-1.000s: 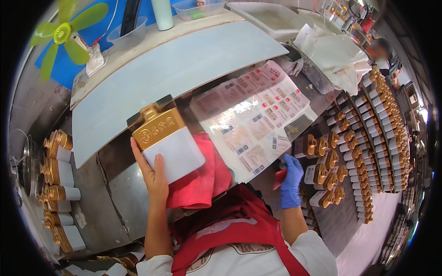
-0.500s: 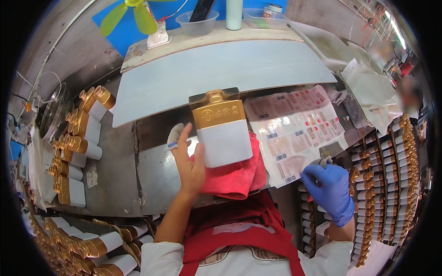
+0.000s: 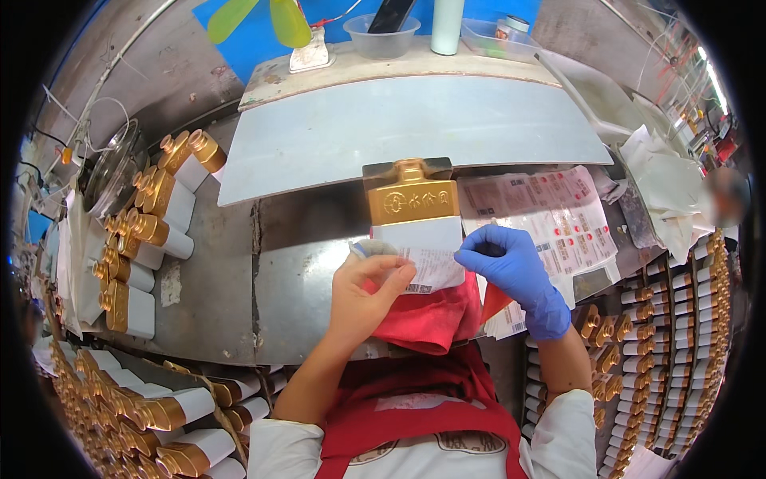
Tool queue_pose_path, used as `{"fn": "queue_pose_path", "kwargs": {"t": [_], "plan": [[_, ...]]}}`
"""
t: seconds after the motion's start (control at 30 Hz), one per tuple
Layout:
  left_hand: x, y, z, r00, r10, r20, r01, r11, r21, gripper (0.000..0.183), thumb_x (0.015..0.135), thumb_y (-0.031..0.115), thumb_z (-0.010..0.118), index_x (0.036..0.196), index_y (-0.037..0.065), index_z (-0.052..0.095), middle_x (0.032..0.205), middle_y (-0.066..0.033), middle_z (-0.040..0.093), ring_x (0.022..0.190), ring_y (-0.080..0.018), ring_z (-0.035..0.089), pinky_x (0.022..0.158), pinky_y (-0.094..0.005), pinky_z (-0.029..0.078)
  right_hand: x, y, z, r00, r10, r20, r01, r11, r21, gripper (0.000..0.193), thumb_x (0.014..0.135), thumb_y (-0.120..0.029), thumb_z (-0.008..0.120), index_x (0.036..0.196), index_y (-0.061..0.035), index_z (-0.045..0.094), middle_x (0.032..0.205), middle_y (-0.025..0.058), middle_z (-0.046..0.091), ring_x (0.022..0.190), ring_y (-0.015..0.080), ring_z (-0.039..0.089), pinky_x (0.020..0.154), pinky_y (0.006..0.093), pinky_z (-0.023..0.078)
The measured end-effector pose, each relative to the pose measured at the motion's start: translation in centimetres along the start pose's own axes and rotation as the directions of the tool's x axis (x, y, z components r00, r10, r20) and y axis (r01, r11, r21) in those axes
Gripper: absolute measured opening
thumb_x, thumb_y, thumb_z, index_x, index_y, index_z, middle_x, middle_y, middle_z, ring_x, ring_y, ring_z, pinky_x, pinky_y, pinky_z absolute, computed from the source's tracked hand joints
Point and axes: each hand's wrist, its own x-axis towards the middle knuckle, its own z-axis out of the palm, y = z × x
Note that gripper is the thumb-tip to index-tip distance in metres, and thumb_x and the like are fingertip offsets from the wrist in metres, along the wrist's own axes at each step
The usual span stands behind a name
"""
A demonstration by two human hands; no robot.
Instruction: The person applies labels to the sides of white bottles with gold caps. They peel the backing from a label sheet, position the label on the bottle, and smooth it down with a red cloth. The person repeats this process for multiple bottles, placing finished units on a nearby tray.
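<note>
A flat bottle (image 3: 415, 231) with an embossed gold shoulder and a white body lies in front of me, its lower part on a red cloth (image 3: 427, 319). Over the white body a thin printed label sheet (image 3: 431, 269) is stretched between my hands. My bare left hand (image 3: 371, 291), with a pale cover on one finger, pinches the sheet's left edge. At its right edge, my blue-gloved right hand (image 3: 515, 275) is closed in a pinch. A red-orange flat piece (image 3: 495, 300) shows below the glove; whether that hand grips it too, I cannot tell.
Printed label sheets (image 3: 558, 215) lie right of the bottle. Several gold-and-white bottles (image 3: 140, 311) stand at the table's left. Racks of more bottles (image 3: 638, 359) fill the right side, others (image 3: 183, 407) the lower left. A grey board (image 3: 415, 120) spans the back.
My right hand has moved left from the label sheets to the bottle. My left hand has come down and closed on the label, now held across the bottle. The view has shifted slightly.
</note>
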Motion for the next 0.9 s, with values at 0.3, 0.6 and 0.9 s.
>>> {"fn": "queue_pose_path", "kwargs": {"t": [0.3, 0.6, 0.9], "plan": [[-0.9, 1.1, 0.9, 0.840, 0.535, -0.087, -0.430, 0.755, 0.495, 0.017, 0.063, 0.004, 0.079, 0.077, 0.005, 0.068, 0.090, -0.0103, 0.059, 0.075, -0.0196, 0.053, 0.065, -0.0296, 0.044, -1.8, -2.3, 0.0, 0.997, -0.052, 0.063, 0.063, 0.981, -0.182, 0.014, 0.078, -0.014, 0.070, 0.085, -0.0025, 0.066, 0.071, 0.0010, 0.063, 0.061, 0.0047, 0.052, 0.056, 0.0210, 0.044], [0.8, -1.1, 1.4, 0.793, 0.602, -0.091, -0.428, 0.657, 0.620, 0.022, 0.063, 0.001, 0.079, 0.074, 0.004, 0.060, 0.099, -0.0138, 0.053, 0.088, -0.0228, 0.050, 0.075, -0.0313, 0.039, 1.4, -0.9, 0.8, 0.975, -0.224, 0.010, 0.206, 0.877, -0.433, 0.012, 0.079, -0.017, 0.066, 0.083, -0.0057, 0.064, 0.071, 0.0064, 0.062, 0.062, 0.0155, 0.059, 0.060, 0.0262, 0.048], [2.1, -1.2, 1.8, 0.838, 0.522, -0.160, -0.348, 0.736, 0.581, 0.020, 0.068, 0.002, 0.076, 0.075, 0.005, 0.057, 0.100, -0.0137, 0.053, 0.093, -0.0239, 0.048, 0.084, -0.0324, 0.037, 2.8, 0.4, 1.2, 0.962, -0.262, -0.075, 0.204, 0.874, -0.441, 0.013, 0.079, -0.018, 0.067, 0.083, -0.0055, 0.064, 0.071, 0.0073, 0.063, 0.061, 0.0162, 0.060, 0.058, 0.0271, 0.049]]}}
